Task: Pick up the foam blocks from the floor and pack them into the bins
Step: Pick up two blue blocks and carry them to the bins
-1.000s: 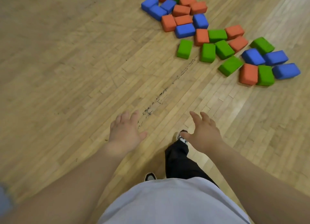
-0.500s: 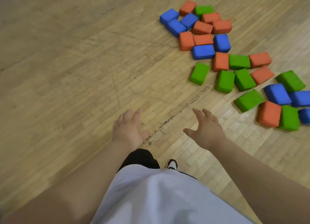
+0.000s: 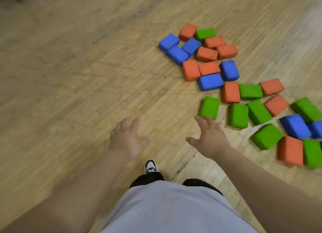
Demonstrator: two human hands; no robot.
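Both hands were held out, palms down, above the wooden floor (image 3: 69, 93). The left hand (image 3: 127, 138) was empty, with fingers straight and slightly spread. The right hand (image 3: 209, 138) was likewise empty and spread, its fingertips seen at the near edge of the nearest green block (image 3: 210, 107); contact could not be determined. The foam blocks (image 3: 210, 82), orange, blue and green, lay flat on the floor ahead and to the right, many touching. Compared with half a second earlier, the blocks were seen closer and the right hand had been brought nearer the green block.
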